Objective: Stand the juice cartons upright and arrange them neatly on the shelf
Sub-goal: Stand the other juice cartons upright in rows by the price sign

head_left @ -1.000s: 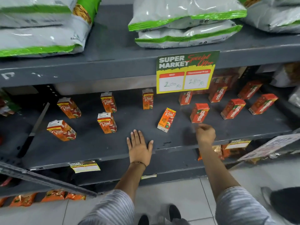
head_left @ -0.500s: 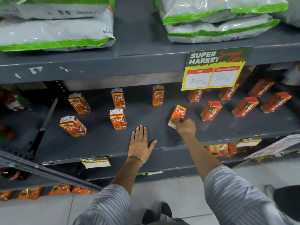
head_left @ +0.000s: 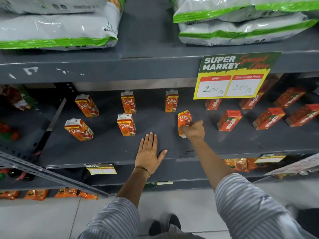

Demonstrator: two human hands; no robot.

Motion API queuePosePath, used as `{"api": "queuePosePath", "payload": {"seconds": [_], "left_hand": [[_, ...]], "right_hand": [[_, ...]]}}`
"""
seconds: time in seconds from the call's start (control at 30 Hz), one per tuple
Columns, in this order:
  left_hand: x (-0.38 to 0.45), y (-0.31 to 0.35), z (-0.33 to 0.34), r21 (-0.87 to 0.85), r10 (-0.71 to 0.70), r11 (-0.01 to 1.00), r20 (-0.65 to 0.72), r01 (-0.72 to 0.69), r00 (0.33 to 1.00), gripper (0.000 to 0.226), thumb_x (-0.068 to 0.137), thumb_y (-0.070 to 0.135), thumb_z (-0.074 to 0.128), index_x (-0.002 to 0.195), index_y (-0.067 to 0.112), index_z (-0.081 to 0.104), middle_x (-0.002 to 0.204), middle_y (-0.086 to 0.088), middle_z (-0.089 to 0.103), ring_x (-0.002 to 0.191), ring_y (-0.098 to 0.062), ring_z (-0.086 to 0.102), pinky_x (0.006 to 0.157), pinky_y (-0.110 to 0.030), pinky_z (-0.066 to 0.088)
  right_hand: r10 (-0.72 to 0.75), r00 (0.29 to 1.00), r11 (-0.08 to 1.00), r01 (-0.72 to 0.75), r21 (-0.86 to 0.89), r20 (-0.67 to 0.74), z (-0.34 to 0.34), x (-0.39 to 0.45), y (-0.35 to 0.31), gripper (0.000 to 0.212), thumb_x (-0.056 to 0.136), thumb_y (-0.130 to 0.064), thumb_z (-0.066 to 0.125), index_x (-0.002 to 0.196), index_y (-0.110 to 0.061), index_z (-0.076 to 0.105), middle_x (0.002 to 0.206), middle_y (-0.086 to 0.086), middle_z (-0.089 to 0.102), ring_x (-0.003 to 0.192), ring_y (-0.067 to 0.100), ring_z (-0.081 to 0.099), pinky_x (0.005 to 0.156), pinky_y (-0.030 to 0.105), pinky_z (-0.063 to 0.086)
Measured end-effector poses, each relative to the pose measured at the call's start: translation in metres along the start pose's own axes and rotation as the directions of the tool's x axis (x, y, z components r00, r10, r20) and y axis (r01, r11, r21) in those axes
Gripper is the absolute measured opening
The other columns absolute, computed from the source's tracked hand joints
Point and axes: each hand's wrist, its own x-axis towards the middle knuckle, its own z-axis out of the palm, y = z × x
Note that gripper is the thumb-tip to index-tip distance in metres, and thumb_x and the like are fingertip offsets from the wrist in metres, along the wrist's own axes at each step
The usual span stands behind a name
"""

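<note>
Several orange "Real" juice cartons stand scattered on the grey middle shelf [head_left: 110,152]. My right hand [head_left: 193,131] grips one Real carton [head_left: 184,119] by its lower part, near the shelf's centre; it looks nearly upright. My left hand [head_left: 149,153] lies flat on the shelf's front, fingers spread, holding nothing. Other Real cartons sit at the left [head_left: 78,129], [head_left: 87,105], and in the middle [head_left: 126,124], [head_left: 128,102], [head_left: 171,101]. Several red "Maaza" cartons, such as one [head_left: 228,120] beside my right hand, fill the shelf's right part.
A yellow and green price sign [head_left: 231,76] hangs from the upper shelf edge over the back right. White and green bags [head_left: 57,30] lie on the top shelf. Orange packets [head_left: 36,194] fill the bottom shelf. A slanted metal bar [head_left: 51,176] crosses the lower left.
My right hand moved left from the shelf's front edge to the tilted Real carton and took hold of it, tipping it more upright. The left hand stayed flat on the shelf.
</note>
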Motion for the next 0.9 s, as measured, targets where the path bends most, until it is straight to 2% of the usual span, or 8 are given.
{"api": "queuePosePath", "payload": {"seconds": [0.17,0.3,0.37,0.43,0.53,0.7,0.8,0.9], "left_hand": [[0.001,0.0,-0.001,0.007,-0.001,1.0,-0.001,0.001,1.0,0.075,0.091,0.058,0.017,0.146,0.009,0.003,0.158,-0.013,0.007,0.146,-0.027,0.004,0.117,-0.036,-0.002],[0.001,0.0,-0.002,0.002,0.001,1.0,-0.01,-0.001,1.0,0.074,0.092,0.057,0.021,0.146,0.009,0.007,0.157,-0.013,0.009,0.145,-0.027,0.006,0.117,-0.036,0.0],[0.002,0.0,-0.002,0.002,0.002,1.0,-0.011,-0.002,1.0,0.074,0.092,0.057,0.021,0.146,0.009,0.007,0.157,-0.013,0.01,0.145,-0.027,0.007,0.117,-0.035,-0.001],[0.002,0.0,-0.002,0.001,0.002,1.0,-0.007,-0.002,1.0,0.074,0.092,0.057,0.022,0.146,0.009,0.007,0.157,-0.012,0.01,0.145,-0.027,0.007,0.116,-0.035,-0.002],[0.001,0.0,-0.002,-0.013,0.002,1.0,-0.01,-0.003,1.0,0.074,0.092,0.056,0.024,0.146,0.008,0.008,0.157,-0.013,0.011,0.145,-0.027,0.008,0.116,-0.035,-0.002],[0.001,0.001,-0.004,-0.018,0.004,1.0,-0.014,-0.004,1.0,0.073,0.092,0.055,0.028,0.145,0.007,0.011,0.157,-0.014,0.013,0.145,-0.027,0.01,0.117,-0.036,0.0],[0.001,0.001,-0.005,-0.019,0.005,1.0,-0.016,-0.006,1.0,0.072,0.092,0.054,0.028,0.145,0.007,0.013,0.156,-0.014,0.014,0.145,-0.028,0.011,0.118,-0.036,0.001],[0.001,0.002,-0.005,-0.028,0.003,1.0,-0.013,-0.003,1.0,0.073,0.092,0.055,0.028,0.145,0.008,0.011,0.157,-0.013,0.013,0.145,-0.027,0.009,0.118,-0.036,0.001]], "right_hand": [[0.073,0.987,0.969,-0.104,0.225,0.141,-0.016,0.013,0.002,0.02,0.077,-0.019,0.069,0.08,-0.005,0.055,0.11,0.018,0.067,0.093,0.031,0.067,0.08,0.037,0.055],[-0.06,0.9,0.904,-0.134,0.405,0.432,-0.04,0.007,0.006,0.041,0.075,-0.015,0.075,0.11,0.0,0.059,0.11,0.016,0.069,0.092,0.023,0.068,0.07,0.028,0.056],[-0.23,0.801,0.904,-0.035,0.426,0.553,-0.055,0.002,0.002,0.028,0.077,-0.011,0.072,0.104,-0.006,0.066,0.104,0.01,0.073,0.092,0.019,0.07,0.086,0.034,0.055],[-0.388,0.664,0.878,0.054,0.476,0.639,-0.07,-0.008,-0.006,0.02,0.077,-0.005,0.069,0.096,-0.012,0.066,0.089,0.001,0.076,0.083,0.014,0.072,0.08,0.031,0.057],[-0.531,0.455,0.833,0.125,0.539,0.714,-0.089,-0.027,-0.021,0.03,0.068,-0.002,0.07,0.094,-0.01,0.061,0.081,-0.005,0.075,0.075,0.009,0.071,0.067,0.022,0.057],[-0.585,0.2,0.811,0.166,0.562,0.786,-0.104,-0.056,-0.045,0.064,0.062,-0.001,0.067,0.119,0.01,0.04,0.09,-0.003,0.076,0.079,0.011,0.072,0.07,0.023,0.057],[-0.595,0.144,0.802,0.158,0.575,0.79,-0.105,-0.06,-0.049,0.056,0.061,0.001,0.067,0.113,0.007,0.044,0.09,-0.002,0.076,0.08,0.011,0.072,0.069,0.023,0.058],[-0.581,0.209,0.814,0.156,0.559,0.787,-0.099,-0.054,-0.044,0.056,0.061,0.002,0.077,0.109,0.004,0.049,0.092,-0.002,0.076,0.083,0.012,0.072,0.073,0.024,0.058]]}}
